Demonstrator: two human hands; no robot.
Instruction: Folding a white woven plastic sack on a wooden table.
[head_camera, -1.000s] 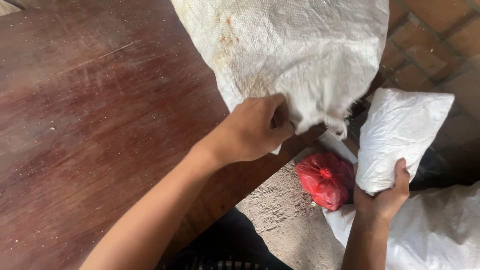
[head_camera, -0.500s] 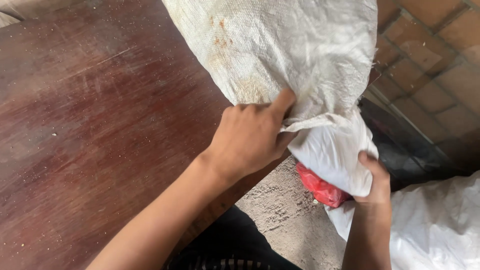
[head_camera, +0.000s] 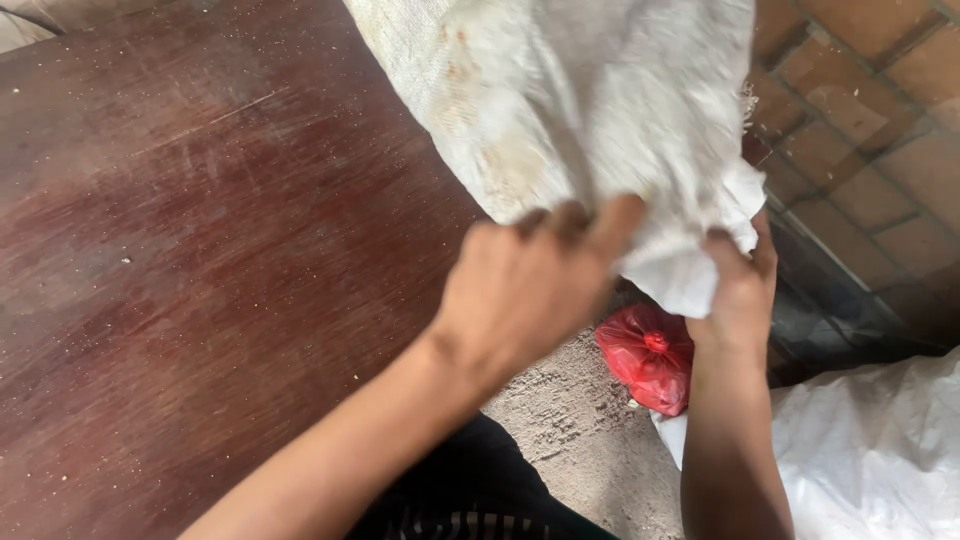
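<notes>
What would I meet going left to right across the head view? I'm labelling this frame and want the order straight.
Dark wooden table → left hand gripping the white woven sack → red tied plastic bag on the ground → right hand on the sack's lower edge → white sack on the ground, with brick paving above it.

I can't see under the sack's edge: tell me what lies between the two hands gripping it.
In the head view, only bunched white sack cloth spans between left hand and right hand; below the gap shows the red tied bag.

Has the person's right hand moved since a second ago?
Yes. The right hand rose from beside the knotted red plastic bag up to the white woven sack.
</notes>
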